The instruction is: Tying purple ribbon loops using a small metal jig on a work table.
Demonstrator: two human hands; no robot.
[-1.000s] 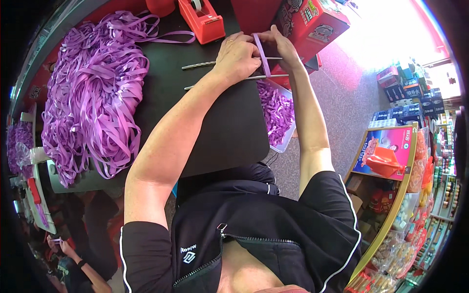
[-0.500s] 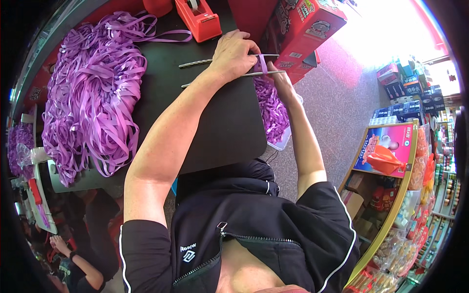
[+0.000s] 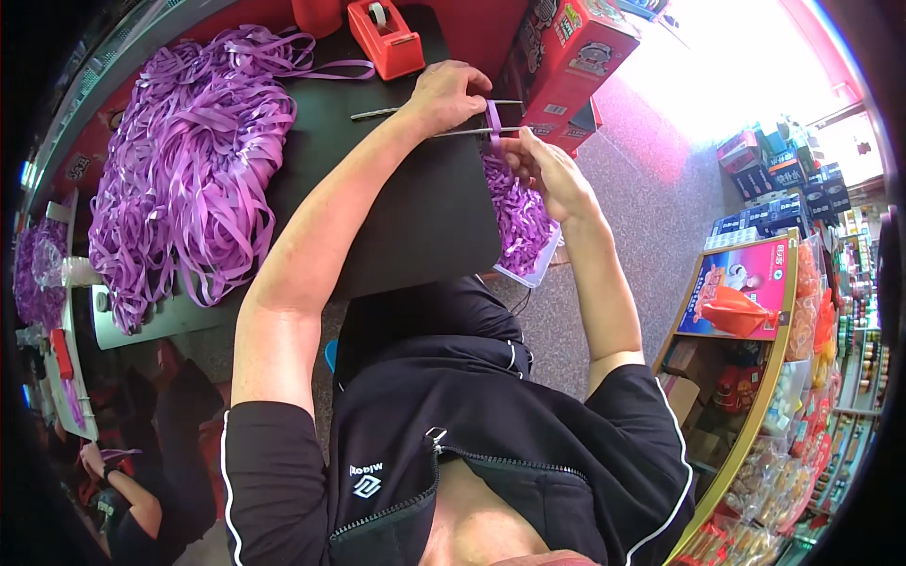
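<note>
Two thin metal rods lie side by side over the dark table's right edge, and a narrow purple ribbon spans them. My left hand rests over the rods, its bent thumb and fingers closed at the ribbon by the upper rod. Just right of the lower rod's end is my right hand, its fingers curled in a pinch beside the ribbon; the exact contact is small and partly hidden. Below the hands, a pale plastic tub beside the table holds a heap of crinkled purple ribbon.
A large pile of looped purple ribbon covers the table's left side. At the back stand a red tape dispenser and a red carton. Shelves of packaged goods line the right. Another person's arm shows at lower left.
My right hand has come from behind the rod ends to beside the ribbon, nearer to me, and more of its fingers shows. The rods and left hand have shifted slightly in view.
</note>
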